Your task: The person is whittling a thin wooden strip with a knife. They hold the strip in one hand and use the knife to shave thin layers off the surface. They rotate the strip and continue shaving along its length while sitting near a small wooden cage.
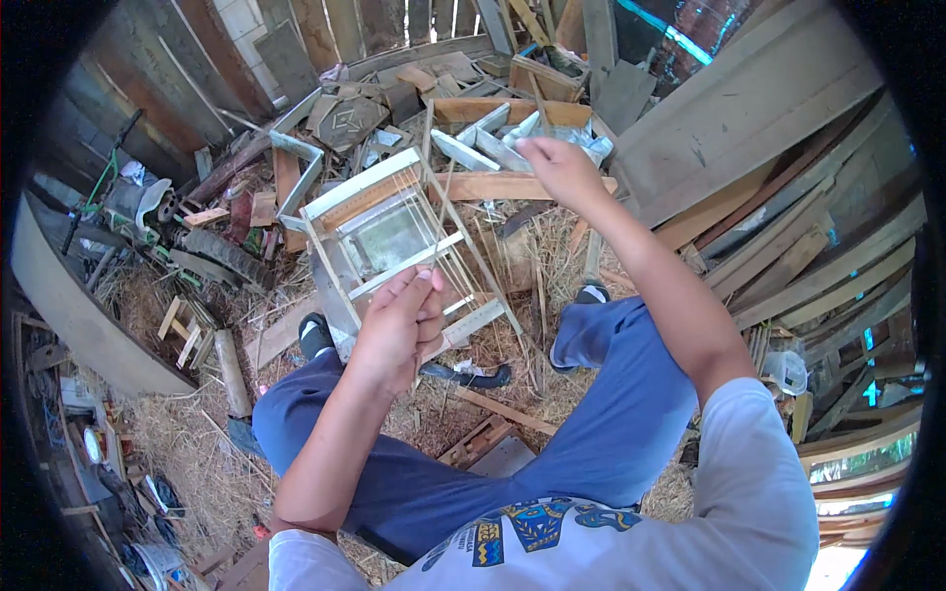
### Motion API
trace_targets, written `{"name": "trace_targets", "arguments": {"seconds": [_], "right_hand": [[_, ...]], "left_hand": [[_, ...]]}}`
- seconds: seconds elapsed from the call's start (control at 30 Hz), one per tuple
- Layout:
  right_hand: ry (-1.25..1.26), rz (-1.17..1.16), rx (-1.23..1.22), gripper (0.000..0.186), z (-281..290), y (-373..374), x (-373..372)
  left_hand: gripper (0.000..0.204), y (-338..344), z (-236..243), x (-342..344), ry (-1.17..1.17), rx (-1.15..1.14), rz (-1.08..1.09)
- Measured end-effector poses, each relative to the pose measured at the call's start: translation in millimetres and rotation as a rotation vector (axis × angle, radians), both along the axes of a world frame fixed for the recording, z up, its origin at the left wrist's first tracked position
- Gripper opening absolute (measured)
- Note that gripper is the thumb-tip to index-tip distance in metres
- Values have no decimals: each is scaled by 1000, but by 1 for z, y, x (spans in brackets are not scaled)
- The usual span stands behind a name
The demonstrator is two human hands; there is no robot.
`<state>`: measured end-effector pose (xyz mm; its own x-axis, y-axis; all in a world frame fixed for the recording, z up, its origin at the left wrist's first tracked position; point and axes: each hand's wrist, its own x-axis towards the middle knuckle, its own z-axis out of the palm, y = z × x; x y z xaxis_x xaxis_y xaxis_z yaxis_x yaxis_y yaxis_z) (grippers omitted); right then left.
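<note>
Fine strands (418, 207) strung across the pale wooden frame (394, 272), which is stood between the feet (315, 337), could be snagged or snapped if tugged unevenly by the left hand (399, 320) or right hand (564, 175), both closed in a pinch (whether a strand is gripped cannot be told). Straw-strewn ground (187, 433) is bordered by a plank wall (212, 54) and stacked boards (857, 227).

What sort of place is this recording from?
Probably a rustic wooden shed or barn where timber is kept: the plank wall lets daylight through gaps, the ground is strewn with straw, and long boards are stacked at the right.
</note>
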<state>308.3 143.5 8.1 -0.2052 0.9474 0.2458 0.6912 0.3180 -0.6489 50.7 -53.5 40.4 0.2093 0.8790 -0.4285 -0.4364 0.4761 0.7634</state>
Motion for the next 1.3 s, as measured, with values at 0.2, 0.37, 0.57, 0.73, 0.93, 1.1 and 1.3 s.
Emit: {"name": "trace_targets", "arguments": {"seconds": [0.2,0.37,0.57,0.73,0.93,1.1,1.3], "right_hand": [[-78,252,67,36,17,-60,-38],[-110,334,34,32,14,-73,-53],[-184,423,122,30,23,-83,-60],[-231,495,255,31,19,-96,-63],[-149,338,206,32,20,-72,-51],[-226,289,29,34,9,-39,-33],[108,113,109,33,20,-25,-17]], "left_hand": [[21,2,-7,-4,2,56,-12],[21,2,-7,3,116,100,53],[22,4,-12,0,189,141,75],[23,3,-19,1,236,193,101],[20,0,-18,0,193,184,55],[20,4,-13,0,171,124,31],[20,-6,6,8,108,158,77]]}}
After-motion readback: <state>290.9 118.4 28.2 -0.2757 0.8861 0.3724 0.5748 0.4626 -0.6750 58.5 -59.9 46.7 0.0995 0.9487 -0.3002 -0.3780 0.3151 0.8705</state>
